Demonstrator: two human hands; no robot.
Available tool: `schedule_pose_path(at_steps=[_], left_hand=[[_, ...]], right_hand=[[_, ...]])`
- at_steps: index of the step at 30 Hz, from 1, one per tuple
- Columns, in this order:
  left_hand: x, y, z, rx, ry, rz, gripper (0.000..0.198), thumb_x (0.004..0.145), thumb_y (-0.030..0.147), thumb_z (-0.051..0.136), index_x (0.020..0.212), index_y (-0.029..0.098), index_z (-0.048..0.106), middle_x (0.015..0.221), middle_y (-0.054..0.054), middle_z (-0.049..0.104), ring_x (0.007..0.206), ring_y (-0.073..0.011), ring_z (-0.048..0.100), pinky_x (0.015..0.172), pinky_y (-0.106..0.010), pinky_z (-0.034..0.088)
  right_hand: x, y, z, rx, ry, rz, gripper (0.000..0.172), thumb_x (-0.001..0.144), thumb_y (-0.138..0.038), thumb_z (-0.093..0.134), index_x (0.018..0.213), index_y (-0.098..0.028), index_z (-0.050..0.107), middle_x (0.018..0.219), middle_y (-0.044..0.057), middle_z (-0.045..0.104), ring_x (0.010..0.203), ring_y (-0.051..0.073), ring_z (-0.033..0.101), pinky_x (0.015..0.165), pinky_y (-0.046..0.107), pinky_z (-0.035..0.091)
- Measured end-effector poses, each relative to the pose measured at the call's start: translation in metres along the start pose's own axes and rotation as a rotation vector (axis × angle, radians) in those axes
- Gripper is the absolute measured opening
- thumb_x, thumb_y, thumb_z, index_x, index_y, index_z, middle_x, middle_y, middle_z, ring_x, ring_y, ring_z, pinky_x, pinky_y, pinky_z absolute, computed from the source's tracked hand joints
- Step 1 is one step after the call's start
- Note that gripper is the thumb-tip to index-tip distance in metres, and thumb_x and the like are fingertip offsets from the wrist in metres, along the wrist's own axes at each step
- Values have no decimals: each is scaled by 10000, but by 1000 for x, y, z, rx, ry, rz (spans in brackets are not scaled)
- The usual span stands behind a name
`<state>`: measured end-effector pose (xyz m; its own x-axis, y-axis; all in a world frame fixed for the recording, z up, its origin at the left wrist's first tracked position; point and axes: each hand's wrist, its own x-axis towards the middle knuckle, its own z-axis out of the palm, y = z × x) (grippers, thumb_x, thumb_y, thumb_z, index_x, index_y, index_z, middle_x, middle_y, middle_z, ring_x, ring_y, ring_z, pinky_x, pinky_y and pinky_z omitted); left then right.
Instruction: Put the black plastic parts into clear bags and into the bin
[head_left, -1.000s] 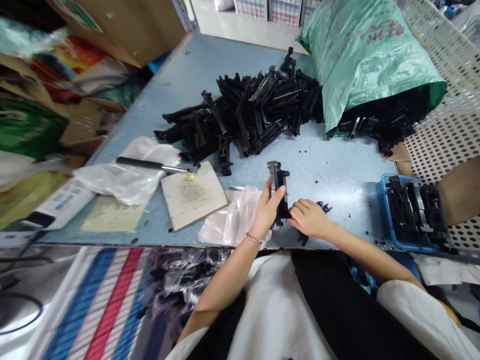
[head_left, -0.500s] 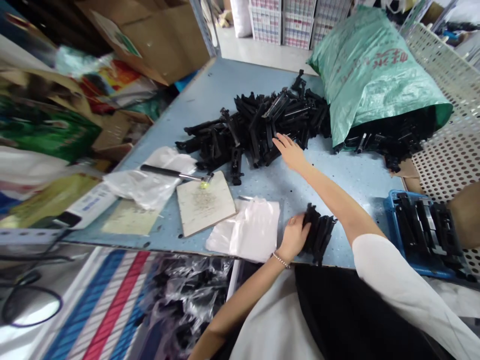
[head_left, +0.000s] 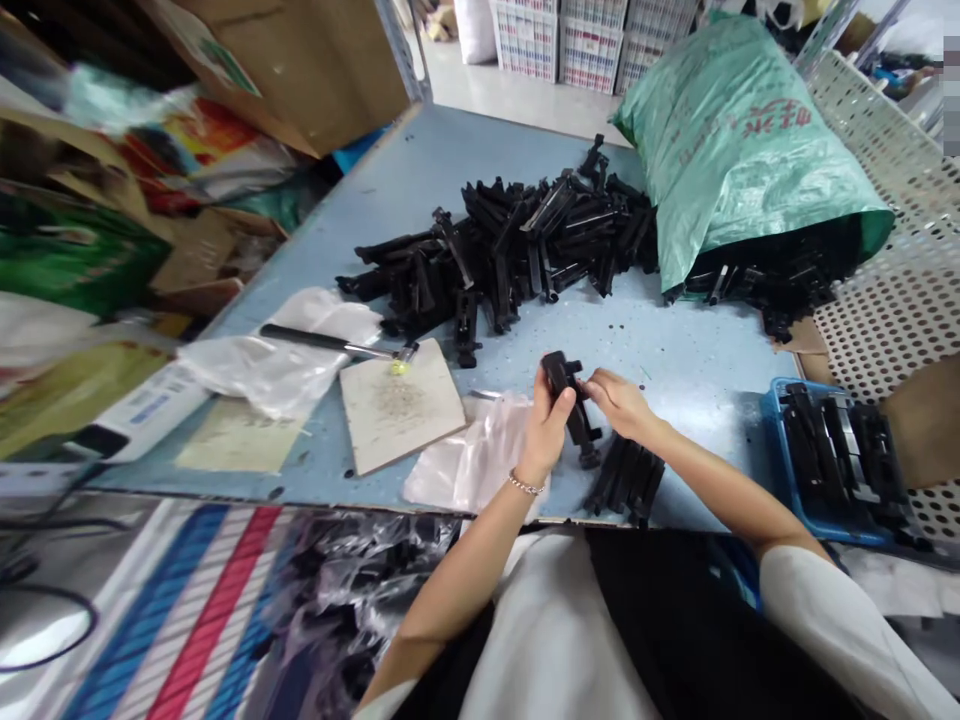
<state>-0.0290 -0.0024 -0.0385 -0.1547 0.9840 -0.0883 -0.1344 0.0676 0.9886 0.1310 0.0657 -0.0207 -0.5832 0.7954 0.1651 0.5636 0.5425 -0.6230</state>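
Note:
My left hand [head_left: 546, 432], with a bracelet at the wrist, grips a black plastic part [head_left: 571, 405] upright above the table. The fingertips of my right hand [head_left: 619, 405] pinch the same part from its right side. Just below my hands lies a small stack of similar black parts [head_left: 626, 478], near the table's front edge. A large heap of black plastic parts [head_left: 510, 250] covers the middle of the blue speckled table [head_left: 675, 350], well beyond my hands.
A green woven sack [head_left: 739, 150] spills more black parts at the back right. A blue basket [head_left: 832, 460] of black parts stands at the right. A hammer [head_left: 322, 342], a worn board [head_left: 397, 405] and white plastic sheets [head_left: 472, 450] lie at the left.
My right hand has come back from the heap to the black part. My left hand has lifted that part from beside the small stack, and both hands now meet on it.

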Motion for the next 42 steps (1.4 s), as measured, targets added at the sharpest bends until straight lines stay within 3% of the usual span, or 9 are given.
schedule_pose_path(at_steps=[4,9,11,16,22,28,34,38,42], left_hand=[[-26,13,14,-12,-86,33,792,948,625,530,1605,286,246,1592,-117,438,1212,-261,645,984,-384,561],[-42,10,21,195,-144,178,810,921,622,574,1584,236,314,1619,-148,394,1471,-325,411,1208,-481,358],[-43,10,21,148,-154,133,797,923,608,580,1584,253,311,1547,-148,487,1407,-316,492,1163,-477,416],[-37,23,11,-215,-102,-158,753,883,626,626,1489,233,415,1084,-81,715,817,-193,718,741,-348,606],[-33,44,3,-321,-244,-528,548,830,642,667,1011,124,639,831,-79,713,589,-146,665,528,-259,559],[-26,47,3,-347,-44,-397,570,773,664,704,1027,163,610,784,-43,711,597,-145,674,519,-230,527],[-16,45,-9,-308,-70,-361,533,786,639,683,1038,178,591,668,-1,675,554,-153,658,510,-240,504],[-10,25,-12,-256,2,-257,489,803,535,701,1134,191,594,749,-13,718,698,-192,728,627,-275,553],[-10,-18,-6,-87,66,-185,445,875,496,626,1204,196,637,1089,-94,762,1064,-267,726,928,-406,567]], right_hand=[[-12,-16,-12,0,237,7,507,1023,-637,306,848,-233,557,864,71,580,862,224,557,809,362,459],[-11,-19,9,567,182,320,526,974,-702,328,757,-248,481,655,-14,472,594,168,462,582,308,416],[-16,-17,13,672,164,368,538,957,-726,343,778,-246,508,632,-27,467,561,160,451,556,300,406],[-28,-16,-17,75,188,7,446,1042,-564,331,1010,-221,615,905,75,629,838,220,571,765,368,462],[-19,-18,-50,-418,-184,-403,416,1064,-488,365,956,-211,657,850,105,648,849,245,550,725,379,399],[-21,-29,-43,-416,-70,-247,577,1050,-600,282,832,-199,636,759,92,640,738,224,549,651,364,360],[-61,-64,-4,-386,-143,-519,409,1068,-419,381,808,-214,622,747,77,664,769,232,592,650,365,412],[-61,-60,13,-204,-242,-233,371,1048,-420,416,794,-218,596,773,75,681,735,226,610,646,348,434],[4,-11,5,-121,-272,20,436,1071,-447,326,794,-230,583,688,17,625,625,177,568,603,298,432]])
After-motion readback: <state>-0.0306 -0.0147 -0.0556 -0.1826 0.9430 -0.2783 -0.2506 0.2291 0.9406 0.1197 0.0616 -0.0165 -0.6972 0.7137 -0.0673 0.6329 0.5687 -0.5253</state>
